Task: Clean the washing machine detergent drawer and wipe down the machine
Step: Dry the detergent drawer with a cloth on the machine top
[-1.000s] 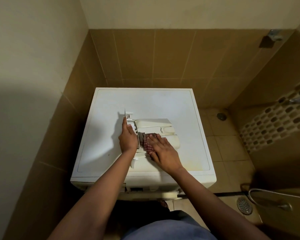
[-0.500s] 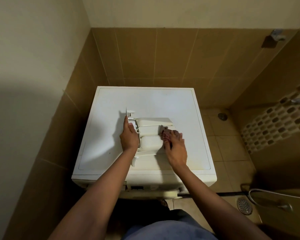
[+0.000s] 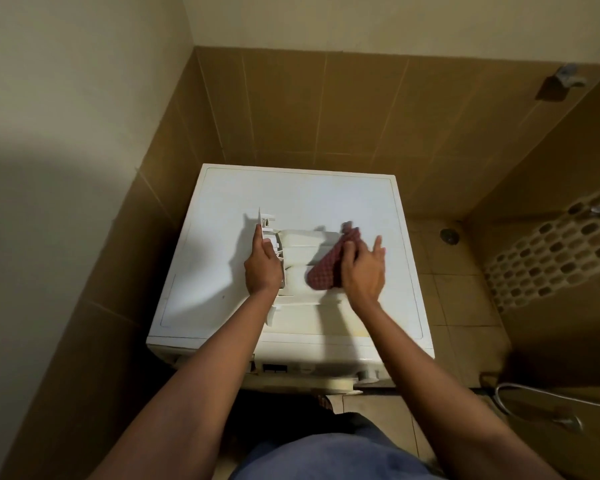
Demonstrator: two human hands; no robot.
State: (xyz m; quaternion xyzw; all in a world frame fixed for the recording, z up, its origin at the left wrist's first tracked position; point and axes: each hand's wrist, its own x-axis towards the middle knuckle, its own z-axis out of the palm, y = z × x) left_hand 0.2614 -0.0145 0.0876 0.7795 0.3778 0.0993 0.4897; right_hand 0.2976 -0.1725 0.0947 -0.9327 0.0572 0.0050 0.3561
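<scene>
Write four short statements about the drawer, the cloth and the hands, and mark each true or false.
1. The drawer lies on top of the machine. True.
2. The left hand holds the cloth. False: the right hand holds it, and the left hand holds the drawer's left end.
3. The cloth is plain white. False: it is dark red and checked.
4. A drain shows in the floor to the right of the machine. True.
</scene>
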